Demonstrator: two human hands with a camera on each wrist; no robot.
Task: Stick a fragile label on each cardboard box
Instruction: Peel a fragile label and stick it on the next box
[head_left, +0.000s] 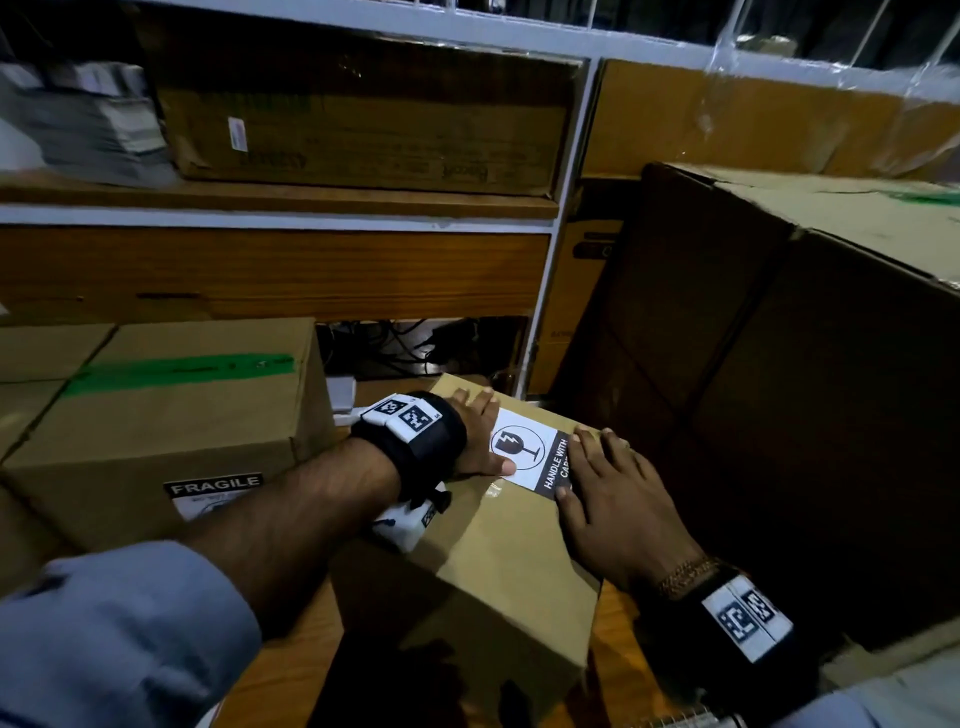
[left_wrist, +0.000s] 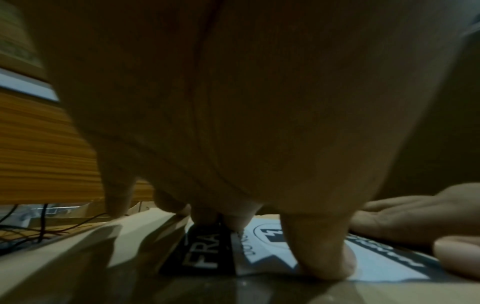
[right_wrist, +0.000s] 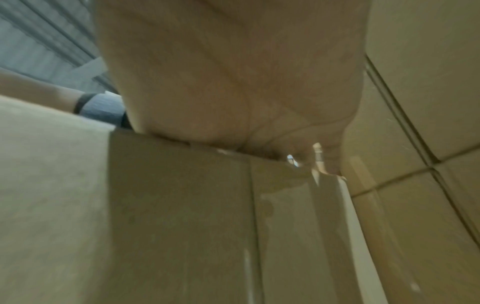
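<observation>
A small cardboard box (head_left: 509, 561) lies in front of me with a black-and-white fragile label (head_left: 530, 454) on its top face. My left hand (head_left: 480, 439) lies flat over the label's left part, fingers straight, thumb pressing the label's near edge (left_wrist: 324, 265). My right hand (head_left: 602, 478) lies flat on the label's right end, over the "handle with care" strip. In the left wrist view the label (left_wrist: 262, 251) shows the letters "FRA" under the fingertips. The right wrist view shows mostly palm and box top (right_wrist: 182, 205).
A larger box (head_left: 171, 415) with green tape and its own fragile label (head_left: 213, 491) stands at left. A tall cardboard box (head_left: 779, 389) rises close on the right. Wooden shelving (head_left: 270, 275) with a carton (head_left: 363, 130) is behind; cables (head_left: 410, 345) lie below.
</observation>
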